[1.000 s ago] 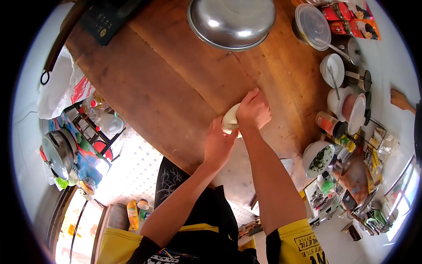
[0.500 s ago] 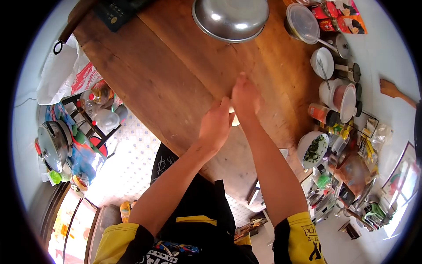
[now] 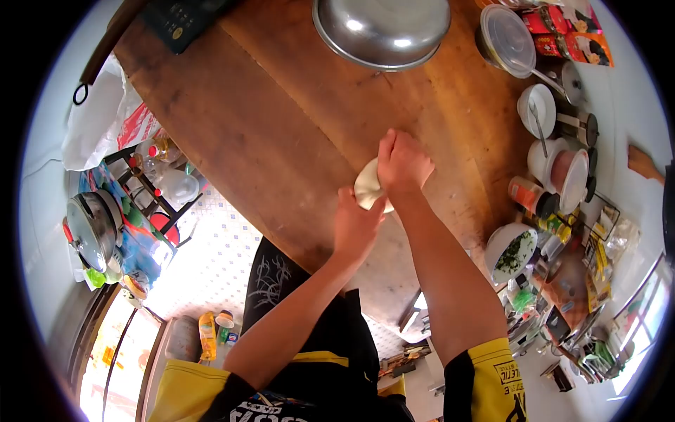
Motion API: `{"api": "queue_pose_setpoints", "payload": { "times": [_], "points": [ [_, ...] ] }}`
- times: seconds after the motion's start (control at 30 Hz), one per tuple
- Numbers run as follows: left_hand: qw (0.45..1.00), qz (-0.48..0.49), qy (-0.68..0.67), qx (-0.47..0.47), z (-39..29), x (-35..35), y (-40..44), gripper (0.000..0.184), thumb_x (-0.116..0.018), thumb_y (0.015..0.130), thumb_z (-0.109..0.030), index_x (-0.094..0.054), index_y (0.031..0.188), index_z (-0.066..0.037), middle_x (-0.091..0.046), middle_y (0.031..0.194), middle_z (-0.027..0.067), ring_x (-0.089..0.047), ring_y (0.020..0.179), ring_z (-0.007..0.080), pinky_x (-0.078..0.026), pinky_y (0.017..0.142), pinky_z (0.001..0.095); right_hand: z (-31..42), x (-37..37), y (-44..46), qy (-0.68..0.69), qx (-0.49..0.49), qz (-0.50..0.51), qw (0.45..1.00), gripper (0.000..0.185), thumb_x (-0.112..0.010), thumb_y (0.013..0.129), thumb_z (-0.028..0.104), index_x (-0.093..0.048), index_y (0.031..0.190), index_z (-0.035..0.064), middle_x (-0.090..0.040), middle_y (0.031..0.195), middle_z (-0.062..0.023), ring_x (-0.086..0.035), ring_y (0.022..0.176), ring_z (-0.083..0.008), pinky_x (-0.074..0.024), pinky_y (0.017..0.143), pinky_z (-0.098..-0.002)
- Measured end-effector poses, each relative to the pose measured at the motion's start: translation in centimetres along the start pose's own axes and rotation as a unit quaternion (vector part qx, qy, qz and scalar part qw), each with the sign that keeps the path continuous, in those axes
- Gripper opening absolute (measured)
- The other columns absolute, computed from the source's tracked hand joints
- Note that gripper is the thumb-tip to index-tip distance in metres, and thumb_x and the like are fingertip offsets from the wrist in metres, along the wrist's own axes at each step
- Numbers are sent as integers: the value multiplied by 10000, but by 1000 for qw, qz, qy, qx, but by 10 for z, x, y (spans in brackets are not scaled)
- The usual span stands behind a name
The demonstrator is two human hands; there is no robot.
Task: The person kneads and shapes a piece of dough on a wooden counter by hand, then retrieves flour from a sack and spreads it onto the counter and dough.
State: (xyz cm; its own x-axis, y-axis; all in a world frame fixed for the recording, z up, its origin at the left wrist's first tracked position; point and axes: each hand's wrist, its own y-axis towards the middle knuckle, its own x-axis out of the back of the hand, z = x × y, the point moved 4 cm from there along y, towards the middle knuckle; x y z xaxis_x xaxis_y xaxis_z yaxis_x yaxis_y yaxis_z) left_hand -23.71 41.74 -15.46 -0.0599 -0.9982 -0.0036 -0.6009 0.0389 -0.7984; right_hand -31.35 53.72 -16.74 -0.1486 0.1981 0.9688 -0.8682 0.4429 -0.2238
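Observation:
A pale lump of dough (image 3: 367,184) rests on the wooden table in front of me, its surface creased. My right hand (image 3: 406,163) presses down on its right side with the fingers curled in. At its lower left edge, my left hand (image 3: 356,224) grips the dough with thumb and fingers closed. Parts of the dough are hidden beneath both hands.
On the wooden table (image 3: 232,105), an upturned metal bowl (image 3: 383,32) sits at the far side. Along the right edge stand a lidded container (image 3: 508,41), a white bowl with a utensil (image 3: 536,111), and a bowl of chopped greens (image 3: 512,253). A dark flat device (image 3: 179,21) lies far left.
More of the dough now shows between my hands. My right hand has shifted slightly right and down, and my left hand has moved lower. The whole view has shifted a little.

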Motion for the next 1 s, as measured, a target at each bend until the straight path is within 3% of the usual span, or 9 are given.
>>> {"api": "queue_pose_setpoints", "payload": {
  "times": [0.17, 0.23, 0.33, 0.43, 0.57, 0.63, 0.83, 0.97, 1.0],
  "points": [
    [1000, 2, -19, -22, -24, 10, -10, 354, -682, 873, -141, -446, 1075, 28, -557, 1014, 135, -660, 858, 211, -590, 699, 335, -9, 12, -13, 33, -158, 89, 983, 372, -413, 974, 392, -658, 887, 125, -699, 954, -129, -672, 895, -342, -530, 720, -501],
    [965, 11, 217, -146, -27, 20, -9, 333, -697, 849, -136, -482, 1065, 0, -597, 962, 158, -673, 842, 285, -548, 699, 381, -21, 15, -29, 31, -200, 104, 974, 426, -373, 990, 421, -670, 933, 122, -702, 987, -154, -674, 930, -363, -531, 761, -513],
    [917, 33, 313, -246, -26, 24, -9, 297, -690, 847, -124, -506, 1060, -28, -614, 947, 167, -651, 847, 342, -508, 711, 415, -23, 26, -27, 43, -146, 124, 981, 515, -305, 1007, 468, -684, 982, 122, -697, 1010, -179, -664, 976, -388, -518, 834, -511],
    [872, 47, 371, -315, -32, 20, -15, 279, -666, 868, -106, -509, 1086, -30, -618, 966, 159, -646, 837, 343, -512, 712, 419, 0, 31, -24, 161, -190, 128, 960, 564, -265, 1012, 491, -676, 1002, 104, -684, 1036, -175, -650, 998, -385, -504, 863, -512],
    [865, 59, 393, -308, -25, 25, -11, 321, -664, 870, -101, -511, 1142, -29, -612, 958, 148, -648, 827, 326, -516, 714, 413, 9, 15, -37, 115, -151, 157, 969, 588, -280, 1009, 498, -657, 887, 63, -645, 1003, -130, -620, 987, -347, -496, 837, -507],
    [911, 101, 288, -279, -24, 37, -9, 428, -701, 851, -142, -500, 1211, -29, -611, 994, 172, -652, 897, 336, -529, 723, 411, 0, 5, -48, 91, -31, 21, 995, 484, -372, 990, 432, -641, 797, 79, -633, 916, -99, -612, 921, -325, -503, 773, -493],
    [968, 129, 193, -98, 5, 58, -15, 530, -709, 854, -181, -467, 1282, 16, -648, 1044, 201, -691, 895, 302, -540, 765, 377, -4, -4, -43, 67, 154, -85, 982, 285, -477, 924, 295, -613, 740, 125, -594, 808, -54, -576, 814, -291, -503, 651, -456],
    [971, 80, 186, -130, 4, 31, -5, 439, -707, 857, -214, -495, 1157, 25, -664, 1015, 183, -695, 875, 282, -541, 690, 358, 6, -6, -25, -6, 68, -62, 996, 315, -452, 942, 306, -612, 739, 126, -611, 805, -59, -601, 797, -292, -507, 644, -472],
    [980, 76, 174, -53, 6, 27, -1, 388, -700, 864, -219, -502, 1095, 22, -669, 977, 157, -685, 828, 224, -535, 662, 331, 6, -4, -23, 4, 13, -54, 998, 331, -446, 948, 322, -623, 752, 121, -619, 800, -65, -611, 782, -303, -509, 646, -484]
  ]
}}
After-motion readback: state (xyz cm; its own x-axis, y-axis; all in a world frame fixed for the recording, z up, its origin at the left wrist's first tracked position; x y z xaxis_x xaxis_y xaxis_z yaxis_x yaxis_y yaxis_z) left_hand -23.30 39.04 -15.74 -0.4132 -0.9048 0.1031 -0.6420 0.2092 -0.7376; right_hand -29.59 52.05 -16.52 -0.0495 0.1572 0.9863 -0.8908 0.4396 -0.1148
